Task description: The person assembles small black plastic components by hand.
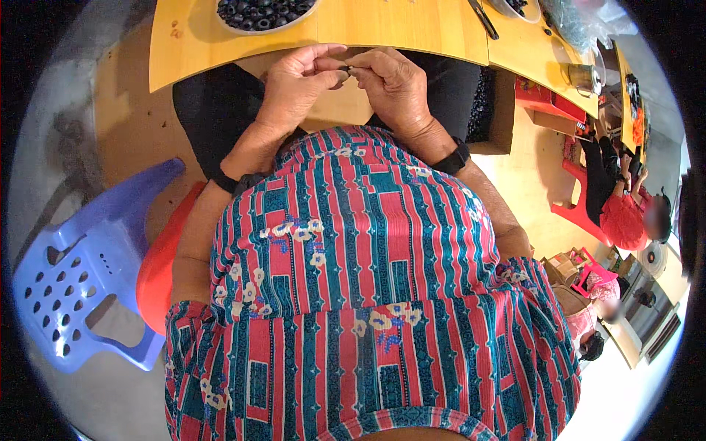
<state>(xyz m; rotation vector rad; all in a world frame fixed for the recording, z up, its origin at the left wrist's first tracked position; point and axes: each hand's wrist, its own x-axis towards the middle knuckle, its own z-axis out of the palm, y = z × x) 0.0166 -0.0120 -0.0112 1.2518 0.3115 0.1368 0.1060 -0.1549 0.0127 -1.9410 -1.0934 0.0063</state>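
Just off the near edge of the yellow table [390, 29], my two hands meet fingertip to fingertip. A small black piece [346, 69] sits between them, too small to tell its kind. My left hand [298, 82] pinches it with thumb and forefinger. From the other side, my right hand [395, 82] grips it with curled fingers. Beyond my left hand, a white bowl [229, 28] on the table is full of black ring-shaped parts [266, 12]. Both wrists carry dark bands.
A black slim tool [483, 18] lies at the table's right, near another bowl [523, 9] and clear plastic bags [588, 26]. A metal can [583, 76] stands further right. Below is a box of black parts [484, 103]. A blue chair [81, 287] is left; people sit on the right.
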